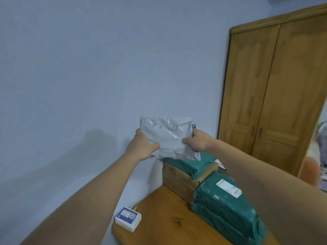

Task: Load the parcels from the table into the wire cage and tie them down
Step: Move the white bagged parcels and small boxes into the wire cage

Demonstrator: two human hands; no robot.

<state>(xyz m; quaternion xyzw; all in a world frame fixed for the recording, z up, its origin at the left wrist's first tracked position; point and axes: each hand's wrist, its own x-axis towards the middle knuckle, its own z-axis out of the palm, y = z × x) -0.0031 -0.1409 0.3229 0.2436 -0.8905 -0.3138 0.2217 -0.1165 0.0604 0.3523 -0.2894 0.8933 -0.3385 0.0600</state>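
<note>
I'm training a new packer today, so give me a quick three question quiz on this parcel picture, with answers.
1. True or false: both hands hold the grey parcel.
2. What colour are the wrapped parcels stacked on the table?
3. Is the wire cage in view: A yes, B no?

Key:
1. True: the left hand and right hand grip the grey parcel, one on each side.
2. Green, as on the green parcels on the table.
3. B.

Both bare forearms reach forward, converging toward twelve o'clock. The left hand (141,146) clamps the grey parcel (168,137) at its nine o'clock edge, thumb on front; the right hand (198,140) takes its three o'clock edge, fingers curled behind it
</note>
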